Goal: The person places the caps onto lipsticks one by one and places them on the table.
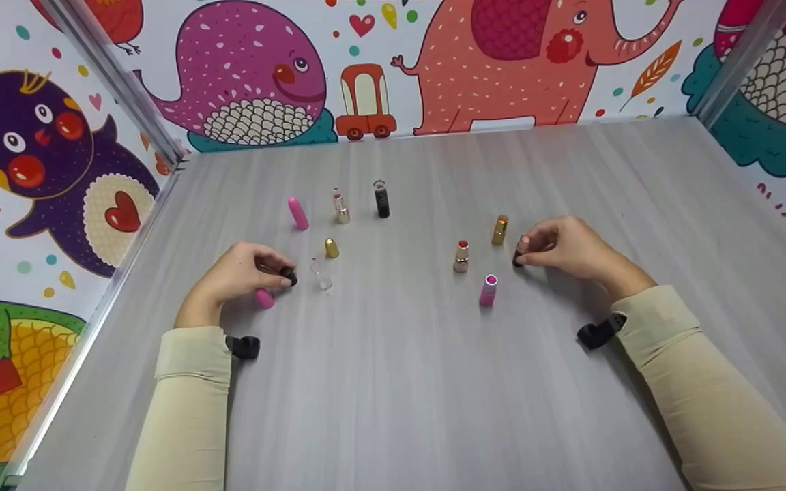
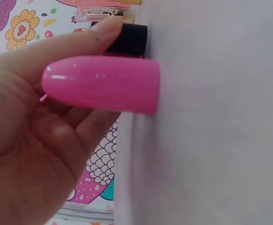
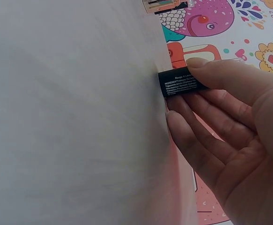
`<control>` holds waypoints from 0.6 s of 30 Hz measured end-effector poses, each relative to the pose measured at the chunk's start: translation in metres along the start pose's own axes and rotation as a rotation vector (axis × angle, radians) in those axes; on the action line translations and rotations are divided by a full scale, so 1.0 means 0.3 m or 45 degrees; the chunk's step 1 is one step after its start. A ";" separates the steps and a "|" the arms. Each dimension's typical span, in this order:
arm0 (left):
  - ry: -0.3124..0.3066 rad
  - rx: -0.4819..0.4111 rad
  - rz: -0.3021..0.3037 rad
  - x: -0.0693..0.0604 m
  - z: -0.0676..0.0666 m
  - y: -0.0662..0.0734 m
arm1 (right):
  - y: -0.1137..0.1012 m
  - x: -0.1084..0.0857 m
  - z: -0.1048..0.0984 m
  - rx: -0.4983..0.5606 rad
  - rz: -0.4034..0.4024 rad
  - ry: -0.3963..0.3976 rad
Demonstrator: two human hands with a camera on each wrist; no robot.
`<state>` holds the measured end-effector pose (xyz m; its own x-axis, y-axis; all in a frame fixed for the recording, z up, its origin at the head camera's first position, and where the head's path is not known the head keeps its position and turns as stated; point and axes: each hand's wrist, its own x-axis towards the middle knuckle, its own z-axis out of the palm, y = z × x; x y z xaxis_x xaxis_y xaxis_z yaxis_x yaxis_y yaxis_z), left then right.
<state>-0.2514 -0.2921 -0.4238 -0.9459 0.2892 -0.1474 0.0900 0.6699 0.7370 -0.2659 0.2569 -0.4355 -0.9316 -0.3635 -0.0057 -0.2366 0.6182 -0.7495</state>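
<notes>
On the table (image 1: 393, 382), right hand (image 1: 567, 252) and left hand (image 1: 239, 273) are both pinching, grips clamped: right on a black tube (image 3: 178, 83), near and right of the pink lipstick (image 1: 488, 291); left on a black cap (image 1: 288, 275), well left of that lipstick. Tube is probably handling light, stiff, slick, wanting low side holds; cap likely lighter.
</notes>
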 end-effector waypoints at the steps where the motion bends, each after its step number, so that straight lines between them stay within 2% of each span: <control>1: 0.008 0.001 -0.008 0.000 0.000 0.000 | 0.000 0.000 0.000 -0.003 0.001 0.001; 5: 0.057 0.018 -0.038 -0.004 -0.007 0.005 | 0.002 0.000 0.001 -0.016 -0.005 0.008; 8: 0.116 -0.018 -0.033 -0.011 -0.019 0.014 | 0.004 -0.001 -0.001 -0.024 -0.005 0.009; 18: 0.304 -0.314 -0.009 -0.031 -0.055 0.075 | -0.002 -0.001 0.000 -0.033 -0.012 0.012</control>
<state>-0.2458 -0.2909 -0.3949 -0.9951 0.0979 -0.0159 0.0329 0.4772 0.8782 -0.2654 0.2566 -0.4352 -0.9319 -0.3626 0.0075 -0.2521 0.6327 -0.7322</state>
